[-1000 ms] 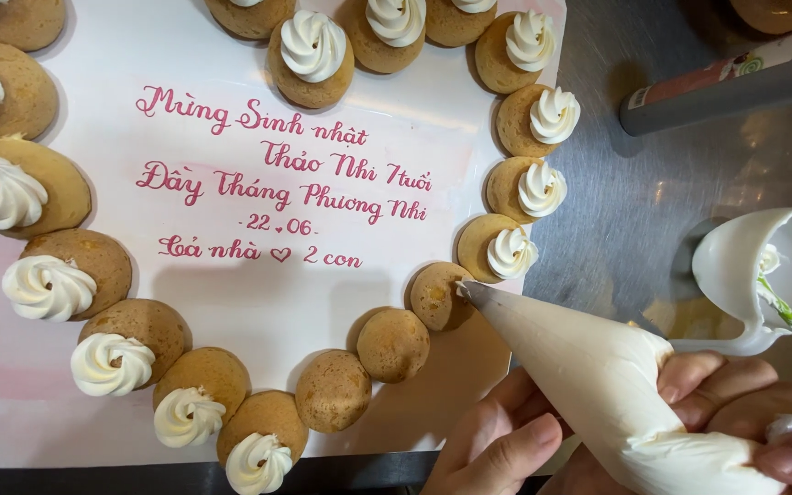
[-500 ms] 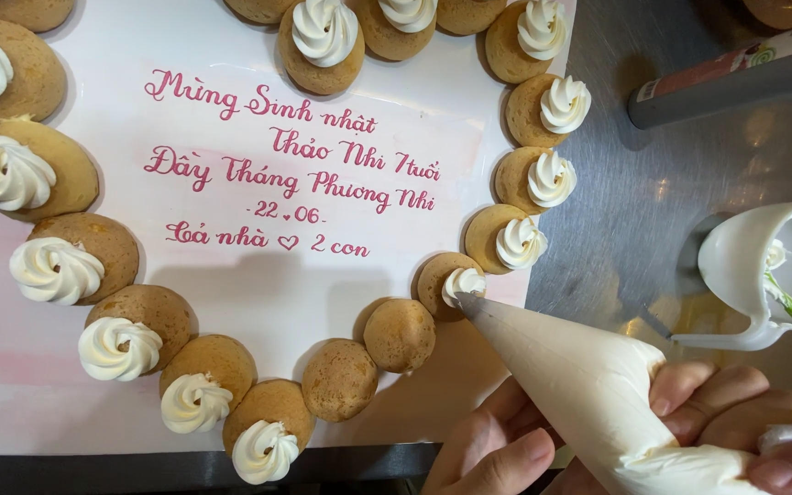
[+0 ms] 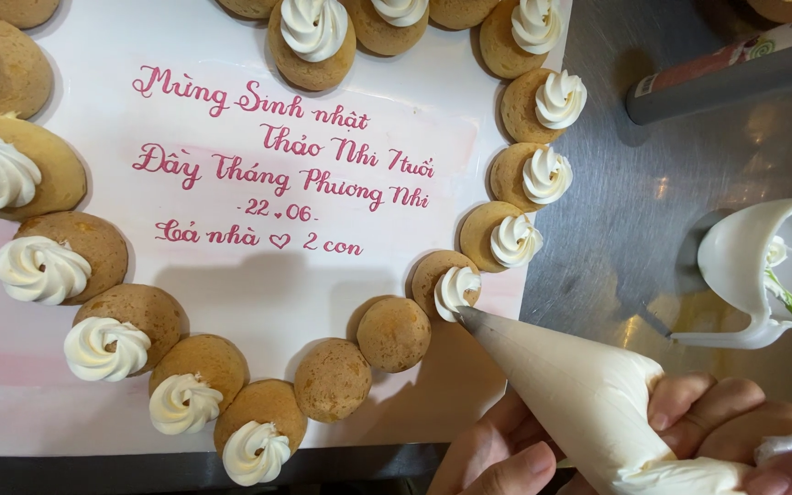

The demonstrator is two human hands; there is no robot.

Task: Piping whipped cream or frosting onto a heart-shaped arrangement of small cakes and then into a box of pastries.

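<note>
Head view shows us our right hand [image 3: 726, 431] squeezing a white piping bag [image 3: 579, 394], its tip just beside the newest cream swirl [image 3: 456, 289] on a puff [image 3: 437, 275]; our left hand [image 3: 497, 458] steadies the bag from below, fingers loosely curled; two bare puffs [image 3: 394, 332] lie beside it on the white board [image 3: 258, 302].

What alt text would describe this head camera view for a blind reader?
Two hands squeeze a white piping bag, its tip at a cream swirl on a small round puff. Puffs ring a white cake with pink handwriting.
</note>
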